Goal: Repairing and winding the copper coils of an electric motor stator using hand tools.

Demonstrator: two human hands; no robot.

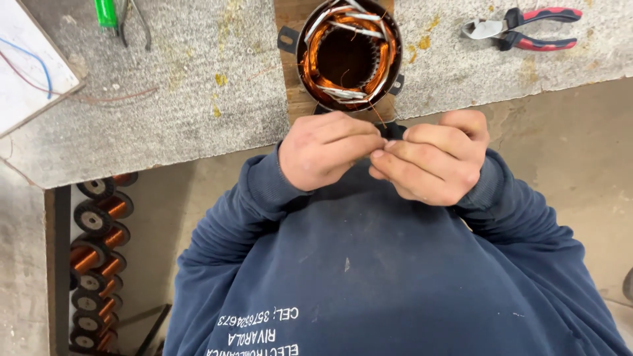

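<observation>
Head view: both hands (pixel 386 155) pinched together, thin copper wire (pixel 377 115) barely visible between fingertips.

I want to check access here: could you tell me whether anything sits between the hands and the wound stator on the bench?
Nothing visible does. Left hand and right hand meet fingertip to fingertip just below the stator, with only a thin copper wire trailing between.
</observation>
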